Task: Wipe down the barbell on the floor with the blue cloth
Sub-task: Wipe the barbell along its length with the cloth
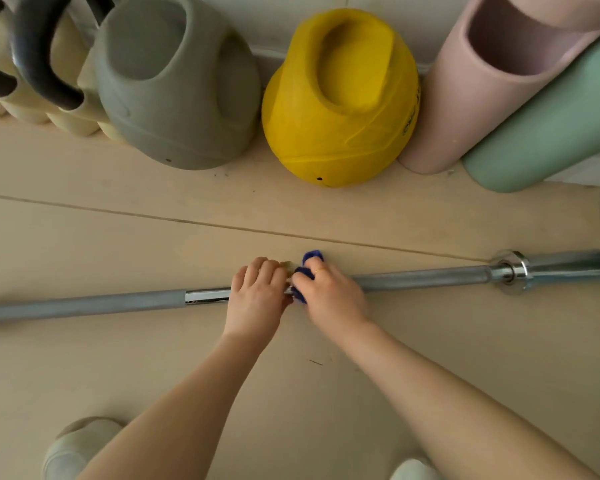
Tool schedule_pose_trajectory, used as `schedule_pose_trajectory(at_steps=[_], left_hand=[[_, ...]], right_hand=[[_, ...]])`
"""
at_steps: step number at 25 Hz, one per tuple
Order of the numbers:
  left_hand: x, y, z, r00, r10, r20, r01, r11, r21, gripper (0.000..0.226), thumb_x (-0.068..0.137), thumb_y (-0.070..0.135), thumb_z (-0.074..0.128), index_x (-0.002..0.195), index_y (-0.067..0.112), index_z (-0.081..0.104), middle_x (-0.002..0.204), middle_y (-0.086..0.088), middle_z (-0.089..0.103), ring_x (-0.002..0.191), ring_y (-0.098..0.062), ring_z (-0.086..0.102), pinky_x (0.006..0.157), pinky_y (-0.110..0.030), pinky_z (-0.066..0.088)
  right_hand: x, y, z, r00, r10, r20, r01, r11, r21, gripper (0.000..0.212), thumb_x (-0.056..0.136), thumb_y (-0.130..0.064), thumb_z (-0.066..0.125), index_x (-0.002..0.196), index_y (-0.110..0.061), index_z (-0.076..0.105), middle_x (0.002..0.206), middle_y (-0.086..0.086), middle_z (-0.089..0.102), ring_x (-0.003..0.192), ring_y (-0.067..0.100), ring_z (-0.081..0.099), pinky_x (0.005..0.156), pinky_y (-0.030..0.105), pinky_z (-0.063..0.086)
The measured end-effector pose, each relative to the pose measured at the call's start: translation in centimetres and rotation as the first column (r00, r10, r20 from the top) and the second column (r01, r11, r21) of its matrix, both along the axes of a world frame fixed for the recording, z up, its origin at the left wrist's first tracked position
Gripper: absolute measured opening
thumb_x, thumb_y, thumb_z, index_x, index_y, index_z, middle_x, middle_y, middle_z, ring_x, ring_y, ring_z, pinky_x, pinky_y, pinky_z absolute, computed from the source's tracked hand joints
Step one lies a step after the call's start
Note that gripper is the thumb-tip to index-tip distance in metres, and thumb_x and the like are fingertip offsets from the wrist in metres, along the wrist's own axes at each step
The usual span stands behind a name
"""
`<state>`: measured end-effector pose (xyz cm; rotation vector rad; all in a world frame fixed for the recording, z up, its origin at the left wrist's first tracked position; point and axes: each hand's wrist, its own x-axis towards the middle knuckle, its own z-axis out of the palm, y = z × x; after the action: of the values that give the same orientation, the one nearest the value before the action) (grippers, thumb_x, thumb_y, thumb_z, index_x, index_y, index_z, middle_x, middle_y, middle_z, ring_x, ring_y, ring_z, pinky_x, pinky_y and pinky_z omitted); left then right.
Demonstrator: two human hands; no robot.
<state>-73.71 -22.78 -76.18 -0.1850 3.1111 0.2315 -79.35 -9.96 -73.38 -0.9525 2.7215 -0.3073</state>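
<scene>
A: Currently, where is the barbell (pixel 423 279) located?

B: It lies flat on the floor (pixel 153 358), running from the left edge to the right edge of the view. A collar (pixel 511 270) sits near its right end, with the thicker sleeve beyond it.

A: State the condition of the hands.

B: Left hand (pixel 257 294): placed over the shaft near its middle, fingers curled over the far side of the bar, gripping it. Right hand (pixel 329 294): just beside the left, almost touching it, fingers closed around the blue cloth (pixel 307 271) and pressing it onto the shaft. A ring is visible on one finger of the right hand.

A: Cloth position?

B: Bunched under the right hand, on the bar. One fold protrudes above the fingers, another below the thumb.

A: Surrounding items?

B: Along the wall beyond the bar: a grey kettlebell (pixel 177 84), a yellow kettlebell (pixel 340 102), a pink one (pixel 471 98) and a green one (pixel 548 126), the last two leaning. Further left stand cream-coloured weights (pixel 66 112) with dark handles. Two light shoes (pixel 73 448) appear at the bottom edge.
</scene>
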Motion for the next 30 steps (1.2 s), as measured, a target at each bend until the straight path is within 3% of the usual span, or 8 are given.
schedule_pose_trajectory(at_steps=[3, 5, 7, 10, 15, 20, 25, 30], left_hand=[[-0.2, -0.1, 0.4, 1.0, 0.013, 0.016, -0.013, 1.0, -0.002, 0.059, 0.037, 0.036, 0.091, 0.084, 0.014, 0.062, 0.085, -0.002, 0.068, 0.088, -0.023, 0.066, 0.075, -0.033, 0.052], [-0.3, -0.4, 0.3, 1.0, 0.004, 0.006, -0.005, 1.0, 0.005, 0.064, 0.04, 0.036, 0.09, 0.091, 0.015, 0.057, 0.087, -0.001, 0.068, 0.087, -0.023, 0.067, 0.078, -0.033, 0.05], [-0.1, -0.6, -0.1, 1.0, 0.004, -0.027, -0.003, 1.0, 0.011, 0.066, 0.049, 0.032, 0.088, 0.1, 0.015, 0.049, 0.09, -0.001, 0.068, 0.09, -0.023, 0.066, 0.081, -0.03, 0.041], [0.1, -0.4, -0.2, 0.999, 0.018, -0.039, -0.017, 0.999, 0.035, 0.064, 0.052, 0.029, 0.087, 0.1, 0.014, 0.048, 0.089, -0.003, 0.068, 0.091, -0.023, 0.061, 0.08, -0.03, 0.035], [-0.4, -0.2, -0.5, 0.998, -0.017, -0.055, 0.019, 0.999, 0.048, 0.051, 0.052, 0.021, 0.088, 0.086, 0.019, 0.05, 0.087, -0.001, 0.065, 0.091, -0.02, 0.046, 0.08, -0.03, 0.036], [-0.8, 0.2, -0.2, 0.999, 0.035, 0.014, -0.036, 0.996, 0.086, 0.045, 0.062, 0.017, 0.083, 0.095, 0.023, 0.052, 0.097, -0.003, 0.065, 0.082, -0.026, 0.062, 0.073, -0.033, 0.051], [-1.9, 0.1, 0.1, 0.994, 0.093, 0.052, -0.097, 0.993, 0.073, 0.034, 0.06, 0.0, 0.078, 0.087, 0.017, 0.065, 0.091, -0.005, 0.064, 0.078, -0.03, 0.062, 0.073, -0.039, 0.049], [-3.7, 0.3, 1.0, 0.981, 0.149, 0.122, -0.156, 0.986, 0.052, 0.039, 0.058, -0.009, 0.067, 0.091, 0.013, 0.068, 0.091, -0.01, 0.063, 0.082, -0.033, 0.061, 0.073, -0.041, 0.047]], right_hand=[[-2.5, 1.7, -0.3, 0.963, -0.27, 0.003, 0.267, 0.954, 0.133, 0.017, 0.083, -0.014, 0.054, 0.097, -0.011, 0.063, 0.102, 0.014, 0.058, 0.09, 0.033, 0.057, 0.056, 0.034, 0.043], [-1.1, -0.3, 0.0, 0.948, -0.316, 0.032, 0.312, 0.946, 0.089, 0.016, 0.068, -0.012, 0.071, 0.083, -0.01, 0.065, 0.09, 0.015, 0.061, 0.075, 0.035, 0.061, 0.046, 0.03, 0.042], [0.8, -2.8, -0.2, 0.981, -0.185, 0.056, 0.182, 0.982, 0.053, 0.026, 0.05, -0.015, 0.083, 0.071, -0.015, 0.067, 0.079, 0.01, 0.065, 0.059, 0.028, 0.061, 0.036, 0.023, 0.039], [-0.1, -1.4, -0.6, 0.994, -0.064, 0.086, 0.067, 0.997, -0.03, 0.019, 0.059, -0.015, 0.079, 0.072, -0.015, 0.065, 0.081, 0.008, 0.064, 0.064, 0.03, 0.062, 0.038, 0.023, 0.035], [-2.2, 2.6, -1.5, 0.914, -0.405, -0.003, 0.405, 0.914, -0.021, 0.015, 0.066, -0.004, 0.073, 0.075, -0.009, 0.062, 0.084, 0.015, 0.061, 0.067, 0.035, 0.056, 0.044, 0.029, 0.035], [-0.3, 0.6, -1.2, 0.996, -0.041, 0.081, 0.056, 0.979, -0.197, 0.021, 0.068, -0.008, 0.073, 0.088, -0.007, 0.066, 0.1, 0.019, 0.063, 0.075, 0.04, 0.06, 0.061, 0.04, 0.054], [-4.3, 4.5, -1.6, 0.908, -0.415, 0.059, 0.419, 0.903, -0.099, 0.016, 0.074, -0.003, 0.066, 0.089, -0.001, 0.065, 0.096, 0.024, 0.057, 0.082, 0.043, 0.054, 0.067, 0.043, 0.048], [-2.8, -0.2, -0.9, 0.981, -0.122, 0.154, 0.143, 0.98, -0.137, 0.017, 0.074, 0.001, 0.064, 0.091, -0.001, 0.061, 0.108, 0.023, 0.055, 0.092, 0.041, 0.052, 0.069, 0.043, 0.049]])
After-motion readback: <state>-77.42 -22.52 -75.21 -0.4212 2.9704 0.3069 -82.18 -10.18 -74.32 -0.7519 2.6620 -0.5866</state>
